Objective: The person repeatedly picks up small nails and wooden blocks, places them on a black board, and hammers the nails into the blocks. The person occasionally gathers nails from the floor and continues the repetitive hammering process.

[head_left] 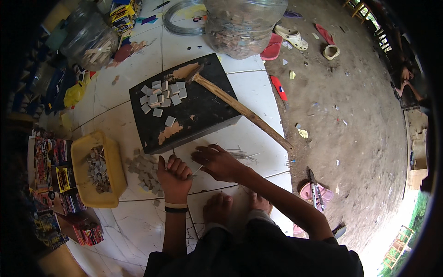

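My left hand [174, 179] is closed in a fist, thumb up, and a short thin wire [197, 170] sticks out of it toward the right hand. My right hand [216, 162] is palm down beside it with fingers stretched out; whether it touches the wire is unclear. Several cut wires [240, 153] lie on the white tiles just beyond it. Small grey square tiles [144, 170] are heaped left of my left fist. Ahead stands a black block [207, 97] with more grey squares [157, 98] and a hammer [240, 107] on top, its wooden handle overhanging the right side.
A yellow basin [121, 175] with grey pieces stands at left, beside stacked colourful boxes [62, 173]. Far back are a wire coil [177, 30] and a large clear plastic container [244, 27]. The tiled surface ends at right above a dirt floor with shoes [291, 38].
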Demonstrator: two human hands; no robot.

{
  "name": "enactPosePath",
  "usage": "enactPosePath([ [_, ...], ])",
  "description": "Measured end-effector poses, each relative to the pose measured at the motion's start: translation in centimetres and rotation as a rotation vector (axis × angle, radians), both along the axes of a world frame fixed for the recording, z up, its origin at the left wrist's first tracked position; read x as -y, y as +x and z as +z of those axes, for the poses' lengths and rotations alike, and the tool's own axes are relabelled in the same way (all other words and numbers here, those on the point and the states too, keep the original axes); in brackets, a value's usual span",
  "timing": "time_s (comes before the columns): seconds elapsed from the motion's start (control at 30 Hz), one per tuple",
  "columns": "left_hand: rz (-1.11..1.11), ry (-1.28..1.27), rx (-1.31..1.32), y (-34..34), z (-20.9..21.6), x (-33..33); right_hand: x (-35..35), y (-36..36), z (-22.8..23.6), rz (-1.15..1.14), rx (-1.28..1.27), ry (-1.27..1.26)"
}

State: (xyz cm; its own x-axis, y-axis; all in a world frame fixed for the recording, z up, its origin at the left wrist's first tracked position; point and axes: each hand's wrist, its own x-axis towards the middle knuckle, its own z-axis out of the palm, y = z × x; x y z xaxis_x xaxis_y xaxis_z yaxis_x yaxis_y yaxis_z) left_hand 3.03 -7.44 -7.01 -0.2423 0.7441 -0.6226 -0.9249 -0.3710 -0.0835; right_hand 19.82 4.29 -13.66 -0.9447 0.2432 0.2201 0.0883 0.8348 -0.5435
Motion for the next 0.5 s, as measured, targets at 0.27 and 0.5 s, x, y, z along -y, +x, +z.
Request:
enactPosePath([
  [0.27,-0.157,0.282,-0.188,0.2,5.8,-2.8,0.8,6.3,1.0,0.065,0.058,0.063],
  [0.5,-0.211,0.115,-0.637,0.5,9.8,-8.8,-0.5,6.6,8.3,-0.339,-0.329,0.015],
])
